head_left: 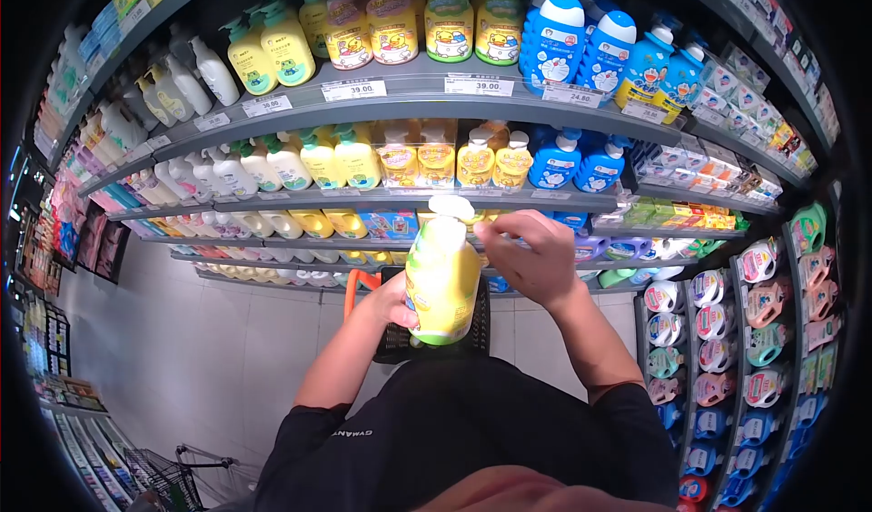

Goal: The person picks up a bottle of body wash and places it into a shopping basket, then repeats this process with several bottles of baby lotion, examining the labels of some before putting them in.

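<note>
A yellow pump bottle [445, 285] with a green base and a white pump head is held up in front of my chest, slightly tilted. My left hand [398, 301] is closed around its lower left side. Beside the bottle's upper right, my right hand [534, 256] is raised with the fingers curled in and nothing visible in them. Its fingertips are close to the bottle's shoulder, just below the white pump head [451, 207].
Behind the bottle, a curved-looking shelf [400, 85] carries rows of yellow, white and blue bottles. A black basket [392, 341] with an orange handle [357, 287] is below my hands. Detergent jugs [713, 323] fill racks at right; a shopping cart [159, 476] stands lower left.
</note>
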{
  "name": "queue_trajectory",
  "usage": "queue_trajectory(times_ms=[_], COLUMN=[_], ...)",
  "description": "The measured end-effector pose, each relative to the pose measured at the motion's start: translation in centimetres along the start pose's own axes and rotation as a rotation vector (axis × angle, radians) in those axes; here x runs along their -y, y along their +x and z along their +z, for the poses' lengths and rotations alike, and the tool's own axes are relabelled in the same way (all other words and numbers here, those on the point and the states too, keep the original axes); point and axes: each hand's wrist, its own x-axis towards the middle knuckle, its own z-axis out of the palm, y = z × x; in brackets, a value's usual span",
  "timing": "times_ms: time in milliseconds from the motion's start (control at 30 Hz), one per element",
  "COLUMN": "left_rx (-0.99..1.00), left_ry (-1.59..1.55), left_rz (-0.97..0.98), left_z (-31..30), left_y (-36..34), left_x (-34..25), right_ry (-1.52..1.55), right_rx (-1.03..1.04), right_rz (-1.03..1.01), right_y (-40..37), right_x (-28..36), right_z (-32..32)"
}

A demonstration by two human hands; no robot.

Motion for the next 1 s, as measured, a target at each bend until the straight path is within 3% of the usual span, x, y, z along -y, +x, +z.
queue_trajectory(times_ms=[133, 333, 533, 733, 833, 1000], left_rx=[-0.143, -0.371, -0.532, -0.561, -0.631, -0.542], left_ry=[0.138, 0.440, 0.885, 1.143, 1.151, 1.182], left_rz=[-0.043, 0.052, 0.294, 0.368, 0.326, 0.344], left_z=[0.3, 1.7, 0.8, -3.9, -5.4, -8.3], left_y=[1.0, 5.6, 13.6, 20.5, 22.9, 25.4], left_x=[-3.2, -12.7, -20.7, -24.5, -24.4, -23.0], right_ry=[0.009, 0.198, 0.272, 0.341, 0.350, 0.376], right_rx=[-0.062, 0.029, 0.182, 0.189, 0.229, 0.240], right_rz=[0.201, 0.599, 0.813, 0.834, 0.839, 0.842], right_y=[-4.0, -12.3, -17.0, -19.1, -19.7, -19.9], right_x=[-1.6, -0.9, 1.0, 2.3, 2.5, 3.1], right_z=[0.1, 0.7, 0.6, 1.3, 1.3, 1.5])
